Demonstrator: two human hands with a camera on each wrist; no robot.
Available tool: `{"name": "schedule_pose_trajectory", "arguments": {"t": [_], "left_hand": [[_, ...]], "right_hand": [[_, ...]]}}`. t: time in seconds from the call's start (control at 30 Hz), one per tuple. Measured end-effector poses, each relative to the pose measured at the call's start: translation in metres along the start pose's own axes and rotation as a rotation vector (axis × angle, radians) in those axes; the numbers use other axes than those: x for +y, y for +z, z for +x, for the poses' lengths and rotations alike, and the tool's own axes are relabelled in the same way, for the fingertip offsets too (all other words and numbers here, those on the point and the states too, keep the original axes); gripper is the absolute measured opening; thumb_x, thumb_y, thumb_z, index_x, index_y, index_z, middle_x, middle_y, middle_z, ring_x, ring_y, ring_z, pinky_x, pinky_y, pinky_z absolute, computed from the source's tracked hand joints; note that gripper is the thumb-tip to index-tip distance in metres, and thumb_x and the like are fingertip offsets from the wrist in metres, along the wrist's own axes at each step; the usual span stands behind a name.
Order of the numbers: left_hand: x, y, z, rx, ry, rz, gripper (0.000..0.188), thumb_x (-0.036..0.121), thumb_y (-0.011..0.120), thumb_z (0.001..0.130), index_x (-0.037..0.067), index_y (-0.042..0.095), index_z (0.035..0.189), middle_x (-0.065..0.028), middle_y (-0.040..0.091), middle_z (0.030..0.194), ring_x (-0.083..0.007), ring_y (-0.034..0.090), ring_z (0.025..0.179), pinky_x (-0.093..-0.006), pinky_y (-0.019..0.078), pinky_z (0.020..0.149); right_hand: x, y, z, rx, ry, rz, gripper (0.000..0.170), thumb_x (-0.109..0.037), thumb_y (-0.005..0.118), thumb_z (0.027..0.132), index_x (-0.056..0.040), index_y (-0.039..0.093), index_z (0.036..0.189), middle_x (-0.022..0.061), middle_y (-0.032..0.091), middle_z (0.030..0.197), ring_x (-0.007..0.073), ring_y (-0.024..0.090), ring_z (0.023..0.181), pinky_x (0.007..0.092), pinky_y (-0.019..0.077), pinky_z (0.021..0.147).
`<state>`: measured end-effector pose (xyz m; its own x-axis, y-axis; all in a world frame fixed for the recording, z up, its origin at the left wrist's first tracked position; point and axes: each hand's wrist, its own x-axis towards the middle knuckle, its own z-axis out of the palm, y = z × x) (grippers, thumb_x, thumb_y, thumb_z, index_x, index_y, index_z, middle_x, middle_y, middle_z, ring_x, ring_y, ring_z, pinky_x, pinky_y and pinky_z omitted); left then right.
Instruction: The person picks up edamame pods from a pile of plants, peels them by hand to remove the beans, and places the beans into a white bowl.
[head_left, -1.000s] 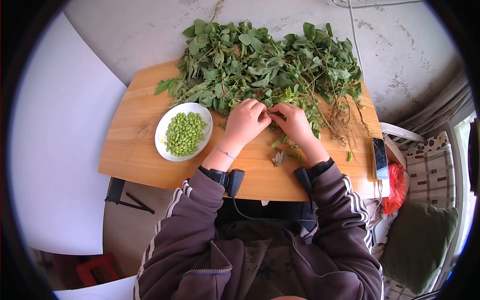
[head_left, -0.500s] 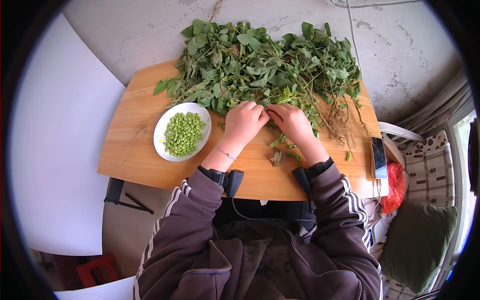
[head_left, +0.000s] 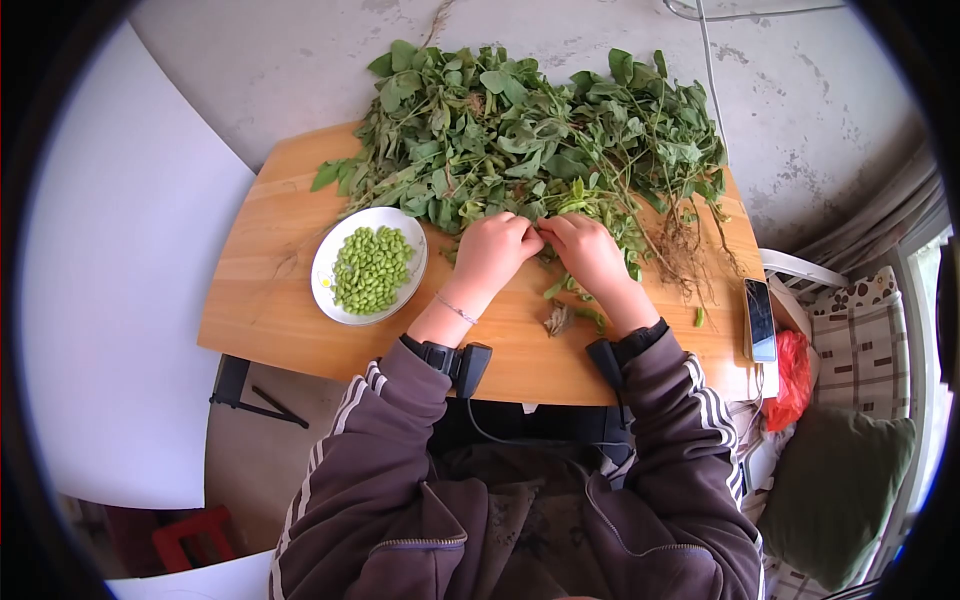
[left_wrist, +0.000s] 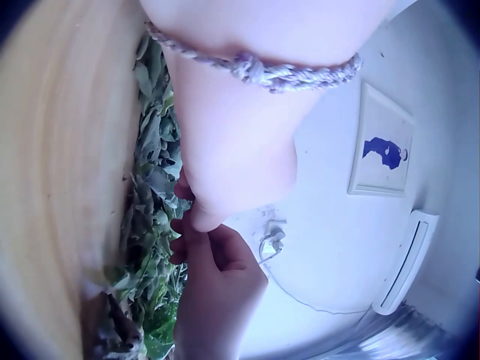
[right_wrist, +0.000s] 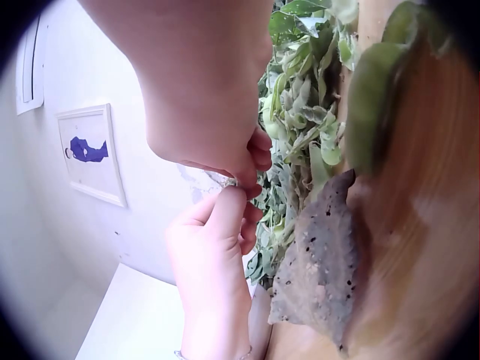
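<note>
Your left hand [head_left: 488, 252] and right hand [head_left: 588, 252] meet over the tan wooden worktop [head_left: 260, 280], the fingers of both pinched narrow on a small greenish piece [right_wrist: 231, 182], probably a bean pod. Steady one end and press gently along the seam, so a bean does not shoot off sideways. Your fingers hide nearly all of the piece, so its long axis and which way it points cannot be told. Left of your left hand, a shallow white bowl [head_left: 388, 215] holds shelled green beans [head_left: 370, 270]; beyond your hands lies a heap of leafy green plants [head_left: 520, 140].
</note>
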<state>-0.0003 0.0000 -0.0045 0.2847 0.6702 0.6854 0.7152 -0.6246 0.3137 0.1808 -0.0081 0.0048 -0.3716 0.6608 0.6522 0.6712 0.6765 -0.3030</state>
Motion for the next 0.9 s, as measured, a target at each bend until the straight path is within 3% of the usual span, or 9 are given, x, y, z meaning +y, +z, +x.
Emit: {"name": "schedule_pose_trajectory", "arguments": {"t": [0.1, 0.2, 0.3, 0.5, 0.73, 0.9], "left_hand": [[0.003, -0.003, 0.001, 0.003, -0.119, -0.186, 0.008, 0.009, 0.073, 0.075, 0.001, 0.070, 0.076, -0.0101, 0.066, 0.068, -0.0218, 0.062, 0.057, -0.0328, 0.0498, 0.055], [0.008, 0.001, 0.000, 0.031, -0.430, -0.543, 0.011, 0.010, 0.073, 0.079, -0.001, 0.073, 0.079, -0.0063, 0.066, 0.062, -0.0113, 0.058, 0.053, -0.0266, 0.0458, 0.052], [0.009, 0.001, 0.002, 0.012, -0.526, -0.570, 0.015, 0.012, 0.073, 0.082, -0.003, 0.075, 0.081, -0.0037, 0.065, 0.060, -0.0050, 0.055, 0.054, -0.0223, 0.0427, 0.051], [0.009, 0.002, 0.002, 0.012, -0.661, -0.704, 0.019, 0.015, 0.074, 0.081, -0.004, 0.074, 0.076, -0.0045, 0.066, 0.059, -0.0062, 0.057, 0.051, -0.0221, 0.0438, 0.049], [0.004, 0.007, 0.001, 0.026, -0.838, -1.040, 0.017, 0.011, 0.071, 0.086, -0.005, 0.072, 0.079, -0.0033, 0.063, 0.064, -0.0060, 0.051, 0.052, -0.0206, 0.0382, 0.048], [-0.001, 0.003, 0.004, -0.002, -0.871, -1.173, 0.013, 0.007, 0.066, 0.090, -0.004, 0.070, 0.085, -0.0034, 0.061, 0.071, -0.0062, 0.050, 0.058, -0.0195, 0.0354, 0.050]], "right_hand": [[0.000, -0.002, 0.001, 0.024, -0.059, -0.010, 0.017, -0.009, 0.068, 0.085, -0.0046, 0.067, 0.102, 0.0109, 0.068, 0.089, 0.0310, 0.067, 0.086, 0.0392, 0.0553, 0.075], [0.001, -0.003, 0.001, 0.015, -0.122, -0.045, 0.026, -0.005, 0.066, 0.080, -0.0035, 0.066, 0.106, 0.0112, 0.067, 0.094, 0.0304, 0.066, 0.092, 0.0385, 0.0549, 0.079], [-0.001, -0.005, 0.002, -0.004, -0.155, -0.076, 0.032, -0.002, 0.064, 0.076, -0.0025, 0.065, 0.108, 0.0115, 0.066, 0.098, 0.0297, 0.065, 0.095, 0.0380, 0.0547, 0.082], [-0.002, -0.002, 0.003, -0.012, -0.197, -0.097, 0.030, -0.003, 0.062, 0.077, -0.0014, 0.065, 0.107, 0.0113, 0.066, 0.100, 0.0289, 0.065, 0.097, 0.0371, 0.0547, 0.084], [-0.002, -0.004, 0.005, -0.032, -0.241, -0.103, 0.024, -0.004, 0.063, 0.079, -0.0015, 0.064, 0.103, 0.0116, 0.066, 0.099, 0.0288, 0.065, 0.096, 0.0372, 0.0547, 0.085], [-0.009, 0.003, 0.007, 0.084, 0.076, 0.179, 0.015, -0.007, 0.069, 0.087, -0.0009, 0.068, 0.100, 0.0131, 0.069, 0.090, 0.0292, 0.068, 0.081, 0.0350, 0.0559, 0.074]]}}
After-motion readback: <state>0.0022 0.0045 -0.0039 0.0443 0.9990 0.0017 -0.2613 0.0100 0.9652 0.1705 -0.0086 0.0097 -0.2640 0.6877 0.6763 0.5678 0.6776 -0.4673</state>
